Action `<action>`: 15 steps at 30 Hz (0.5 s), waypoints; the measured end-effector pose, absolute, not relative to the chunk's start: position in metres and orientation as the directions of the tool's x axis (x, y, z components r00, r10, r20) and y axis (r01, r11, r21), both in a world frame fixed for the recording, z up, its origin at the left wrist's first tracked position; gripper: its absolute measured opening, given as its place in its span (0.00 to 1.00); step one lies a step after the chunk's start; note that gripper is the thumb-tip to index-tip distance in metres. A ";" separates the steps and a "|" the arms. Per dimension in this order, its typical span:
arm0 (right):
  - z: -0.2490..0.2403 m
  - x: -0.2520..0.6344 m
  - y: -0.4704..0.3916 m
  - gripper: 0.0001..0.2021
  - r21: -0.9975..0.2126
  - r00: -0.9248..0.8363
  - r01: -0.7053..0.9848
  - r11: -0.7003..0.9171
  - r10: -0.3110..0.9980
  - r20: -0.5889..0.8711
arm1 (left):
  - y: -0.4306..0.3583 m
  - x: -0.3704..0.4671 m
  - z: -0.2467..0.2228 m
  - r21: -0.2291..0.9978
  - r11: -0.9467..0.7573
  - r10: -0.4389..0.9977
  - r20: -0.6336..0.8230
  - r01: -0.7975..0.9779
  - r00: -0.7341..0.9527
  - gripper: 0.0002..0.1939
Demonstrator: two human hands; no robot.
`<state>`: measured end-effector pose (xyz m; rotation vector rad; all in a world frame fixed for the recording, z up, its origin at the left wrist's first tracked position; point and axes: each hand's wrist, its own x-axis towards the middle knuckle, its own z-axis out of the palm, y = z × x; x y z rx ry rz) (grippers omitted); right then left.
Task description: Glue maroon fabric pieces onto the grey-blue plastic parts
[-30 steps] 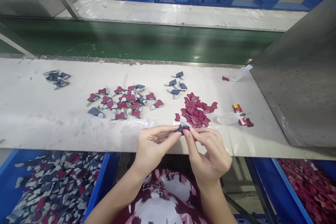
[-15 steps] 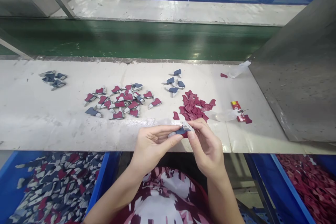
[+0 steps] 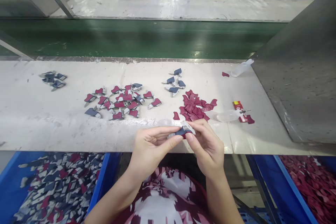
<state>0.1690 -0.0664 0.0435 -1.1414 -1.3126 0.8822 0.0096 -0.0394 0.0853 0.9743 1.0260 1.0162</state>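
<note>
Between both hands, just above the table's front edge, is a small blue-and-grey plastic part [image 3: 181,131] with a dark red piece along its underside. My left hand [image 3: 154,143] pinches its left end between thumb and fingers. The thumb and fingertips of my right hand [image 3: 206,145] close on its right end, near the pale grey tip. Just beyond the hands lies a pile of dark red flat pieces [image 3: 194,108]. Farther left is a heap of red-faced grey parts [image 3: 126,102], and behind the red pile are several blue-and-grey parts [image 3: 173,90].
A clear squeeze bottle [image 3: 228,116] lies by a red box [image 3: 238,106]; another bottle [image 3: 243,67] rests near the metal panel [image 3: 301,77]. Blue bins of parts stand below, left [image 3: 101,178] and right [image 3: 291,185]. A green belt [image 3: 157,38] runs behind the table [image 3: 39,122].
My right thumb has shifted slightly left and down along the plastic part. Both hands keep their hold on it; the view has moved slightly.
</note>
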 end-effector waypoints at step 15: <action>0.035 0.158 -0.060 0.11 -0.972 0.164 0.130 0.194 0.963 0.214 | -0.045 0.016 0.073 0.995 0.097 0.995 -0.098 0.019 0.026 0.08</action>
